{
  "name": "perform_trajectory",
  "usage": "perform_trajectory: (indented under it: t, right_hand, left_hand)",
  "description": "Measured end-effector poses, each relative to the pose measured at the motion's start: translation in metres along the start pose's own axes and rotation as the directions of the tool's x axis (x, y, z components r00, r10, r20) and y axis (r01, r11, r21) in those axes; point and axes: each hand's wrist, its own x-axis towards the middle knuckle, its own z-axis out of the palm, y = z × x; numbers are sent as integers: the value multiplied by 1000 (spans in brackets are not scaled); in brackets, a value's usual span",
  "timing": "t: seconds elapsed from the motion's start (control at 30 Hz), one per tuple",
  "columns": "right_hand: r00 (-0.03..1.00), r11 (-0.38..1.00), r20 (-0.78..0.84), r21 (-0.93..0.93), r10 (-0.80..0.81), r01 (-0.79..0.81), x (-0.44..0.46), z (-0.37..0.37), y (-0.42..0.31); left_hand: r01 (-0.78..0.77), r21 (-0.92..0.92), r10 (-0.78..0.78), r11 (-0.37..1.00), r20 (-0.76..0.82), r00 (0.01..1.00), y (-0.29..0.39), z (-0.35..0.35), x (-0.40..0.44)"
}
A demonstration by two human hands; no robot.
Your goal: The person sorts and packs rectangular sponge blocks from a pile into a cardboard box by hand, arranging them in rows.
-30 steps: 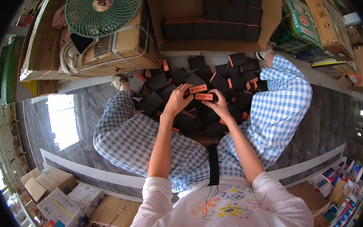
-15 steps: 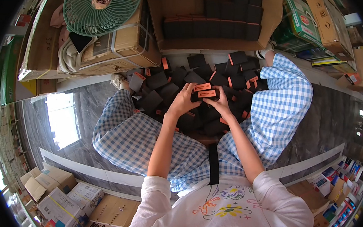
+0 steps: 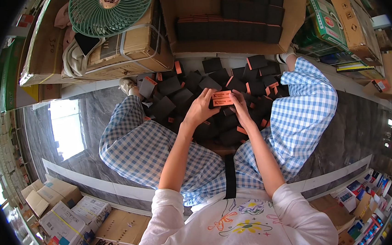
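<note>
Spreading across the top of the view, one open carton (image 3: 191, 1) is partly filled with stacked black boxes (image 3: 244, 10). Below it, between two checked trouser legs (image 3: 305, 109), a loose pile of black boxes (image 3: 161, 107) is heaped at many angles. Above the pile, paired boxes (image 3: 222, 98) are held, one orange face directly above the other. Their left ends are enclosed by the left hand's (image 3: 199, 109) grip; their right ends are pressed by the fingers of the right hand (image 3: 242, 109).

The pair is judged light and fairly stiff, probably of card, with corners that could be dented by hard squeezing. Slipping between the smooth touching faces is possible, so both boxes are best taken together by their opposite ends, clear of the orange faces.

One open carton, one green fan (image 3: 110, 0), two hands and two held boxes are counted. In the pile and in the carton, exact numbers cannot be told because of overlap and shadow.
</note>
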Motion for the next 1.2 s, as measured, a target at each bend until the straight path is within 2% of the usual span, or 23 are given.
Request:
perform_trajectory:
  t: [0.03,0.1,0.63,0.73,0.77,0.8,0.83,0.87,0.9,0.97,1.03,1.07,1.13,1.17,1.2]
  right_hand:
    - [1000,1000,0,0,0,0,1,0,2]
    - [995,989,93,143,25,-38,2,0,5]
    - [994,995,100,95,-45,35,1,1,7]
    - [997,996,64,74,-53,49,1,3,8]
    - [995,994,45,70,-84,81,0,2,7]
    - [993,991,28,66,-115,113,-2,3,4]
    - [993,991,29,66,-115,113,-2,4,1]
    - [988,987,8,47,-153,152,-3,5,-1]
    - [982,981,-14,27,-191,191,-2,5,-1]
    - [977,976,11,-18,-215,215,1,5,4]
    - [970,968,40,-64,-241,243,1,7,3]
    - [973,968,59,-107,-223,228,0,7,4]
    - [971,957,91,-171,-220,233,-2,11,8]
    - [971,957,92,-172,-219,233,-2,10,8]
    - [974,941,99,-253,-205,224,-6,11,5]
  left_hand:
    - [0,0,0,1000,0,1000,0,0,0]
    - [40,13,-40,999,30,999,-1,2,0]
    - [20,6,-20,1000,32,999,4,0,1]
    - [54,60,-56,997,45,997,1,4,1]
    - [135,-120,-134,984,12,991,-9,12,2]
    - [204,-298,-216,932,-8,976,-15,16,3]
    - [204,-297,-216,933,-9,976,-22,18,5]
    - [386,-524,-422,760,54,905,-29,19,7]
    - [513,-698,-584,500,167,795,-29,16,9]
    - [672,-661,-640,334,365,677,-30,6,5]
    - [765,-612,-622,202,523,583,-35,3,5]
    - [763,-614,-623,203,520,584,-36,4,6]
    - [804,-568,-555,174,618,557,-32,3,6]
    - [804,-569,-556,174,617,557,-32,4,4]
    - [794,-577,-559,192,601,572,-34,7,2]
